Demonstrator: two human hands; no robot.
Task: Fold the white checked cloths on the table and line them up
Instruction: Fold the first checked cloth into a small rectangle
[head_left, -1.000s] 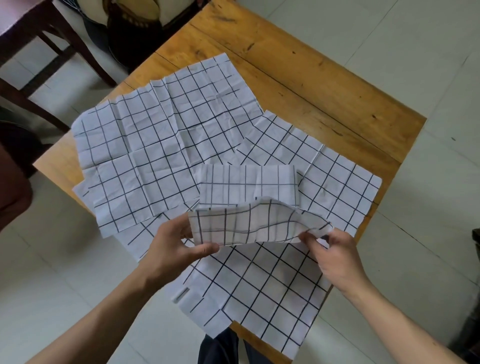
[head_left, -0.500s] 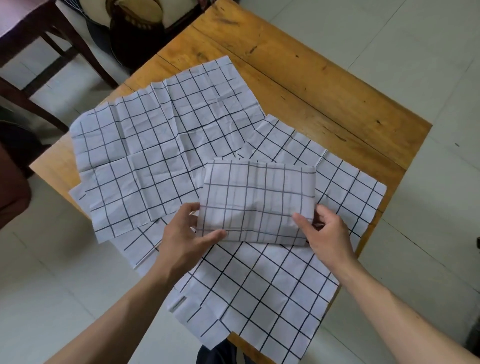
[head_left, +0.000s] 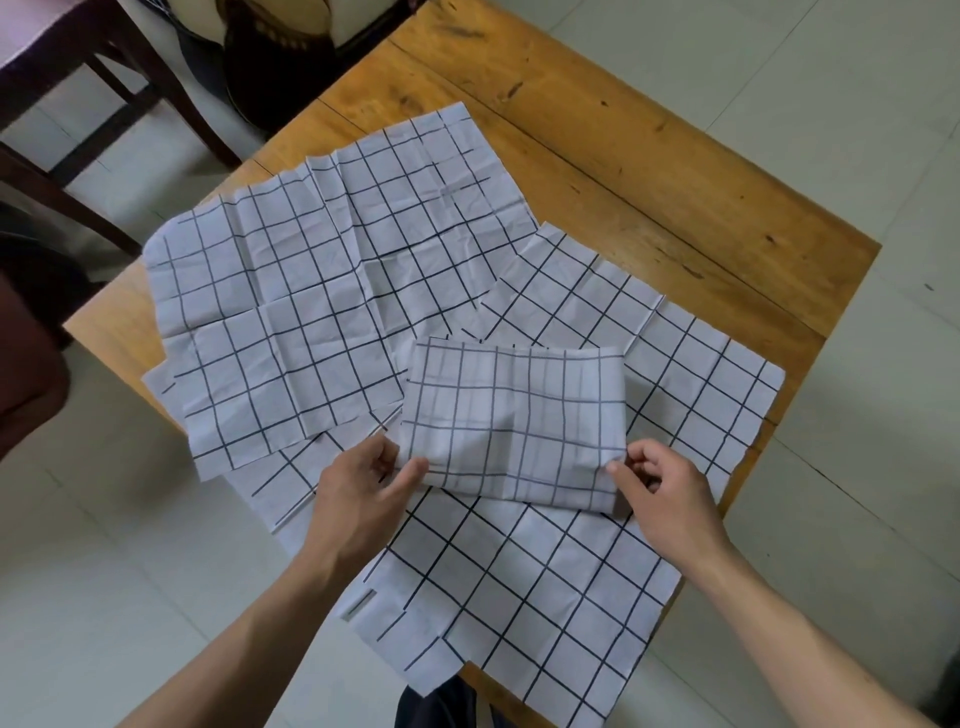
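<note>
Pale floor tiles surrounded a wooden table (head_left: 649, 171) that filled the middle of the frame. Dark chair legs (head_left: 130, 104) were cut off at the upper left. Flat checked cloths (head_left: 322, 291) overlapped, hiding each other's edges. On them, at centre, lay a folded cloth (head_left: 511, 421). The left hand (head_left: 363, 493) pinched its lower left corner; the right hand (head_left: 665, 493) pinched its lower right corner, fingers curled.

Your folded checked cloth (head_left: 511, 421) lies rectangular atop spread cloth (head_left: 519, 587) | creased open cloth (head_left: 322, 291) at left, overlapping.
</note>
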